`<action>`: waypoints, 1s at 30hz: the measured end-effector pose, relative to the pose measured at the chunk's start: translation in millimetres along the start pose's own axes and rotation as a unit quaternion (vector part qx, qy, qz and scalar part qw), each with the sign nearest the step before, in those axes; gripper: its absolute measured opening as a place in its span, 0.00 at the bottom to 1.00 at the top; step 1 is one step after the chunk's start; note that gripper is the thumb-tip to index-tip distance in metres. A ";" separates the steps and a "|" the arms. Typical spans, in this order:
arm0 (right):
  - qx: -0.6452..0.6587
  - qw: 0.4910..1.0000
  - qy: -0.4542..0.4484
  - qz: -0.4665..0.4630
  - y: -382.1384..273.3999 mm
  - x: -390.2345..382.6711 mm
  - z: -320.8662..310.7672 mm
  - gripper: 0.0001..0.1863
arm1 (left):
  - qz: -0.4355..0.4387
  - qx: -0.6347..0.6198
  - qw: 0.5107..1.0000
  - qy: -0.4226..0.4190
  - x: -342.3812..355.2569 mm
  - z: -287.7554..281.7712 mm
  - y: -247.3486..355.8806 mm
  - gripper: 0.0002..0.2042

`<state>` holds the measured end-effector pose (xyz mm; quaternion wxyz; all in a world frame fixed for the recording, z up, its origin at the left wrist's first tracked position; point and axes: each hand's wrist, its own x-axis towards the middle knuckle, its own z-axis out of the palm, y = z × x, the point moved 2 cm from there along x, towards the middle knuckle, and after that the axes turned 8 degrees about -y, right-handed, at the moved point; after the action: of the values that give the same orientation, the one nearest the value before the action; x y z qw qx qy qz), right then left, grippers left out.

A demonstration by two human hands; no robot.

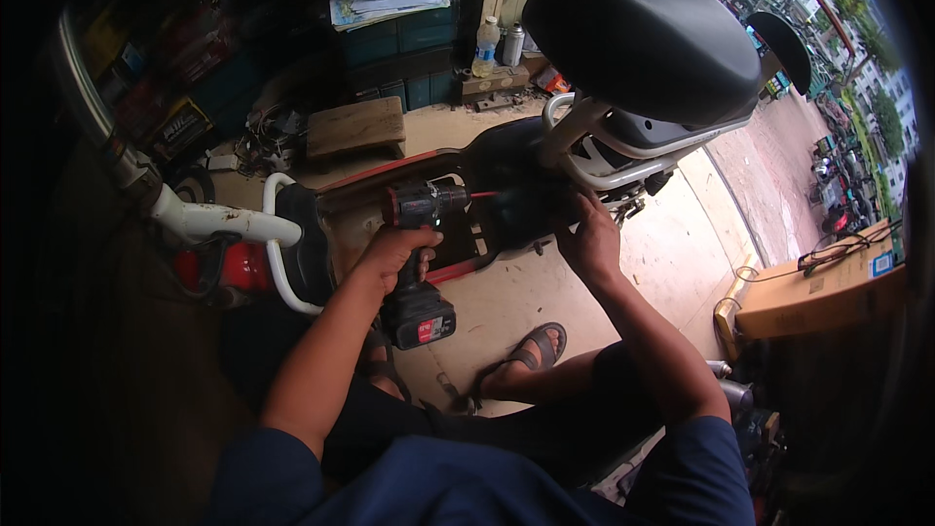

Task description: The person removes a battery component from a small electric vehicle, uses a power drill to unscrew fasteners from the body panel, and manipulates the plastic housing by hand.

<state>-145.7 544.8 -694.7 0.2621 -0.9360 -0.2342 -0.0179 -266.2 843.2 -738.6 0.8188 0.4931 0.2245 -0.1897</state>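
My left hand [397,255] is wrapped round the grip of a black and red cordless drill [421,206], whose battery pack hangs below. A long red-shafted bit [484,195] points right from its chuck toward a black plastic cover [531,197] under the scooter seat. Where the tip meets the cover is too dark to tell. At the cover's right side, my right hand [592,242] holds the edge with bent fingers; its fingertips are partly hidden. The electric scooter [448,161] has a black seat [638,39], a white frame and an opened footboard area between red side strips.
A low wooden stool [356,127] stands behind the scooter. Bottles [485,47] and dark green drawers [414,34] are farther back. A cardboard box [823,284] lies at the right, near the doorway. My sandalled foot [534,349] is close beneath the drill.
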 end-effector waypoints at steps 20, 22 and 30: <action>0.476 0.865 -0.027 0.156 93.7 7.8 34.1 0.40 | 0.004 0.005 1.000 -0.024 6.8 -0.8 -2.6 0.09; 0.475 0.866 -0.029 0.152 88.9 4.2 30.0 0.40 | -0.003 0.007 1.000 -0.021 8.4 -0.9 -3.0 0.09; 0.528 0.829 -0.033 0.184 100.1 6.1 30.7 0.37 | 0.002 -0.007 1.000 -0.024 9.6 -3.8 -4.3 0.09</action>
<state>-98.2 487.4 -768.6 0.7065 -0.6811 -0.0404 0.1879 -261.2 843.8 -748.7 0.8278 0.4832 0.2054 -0.1979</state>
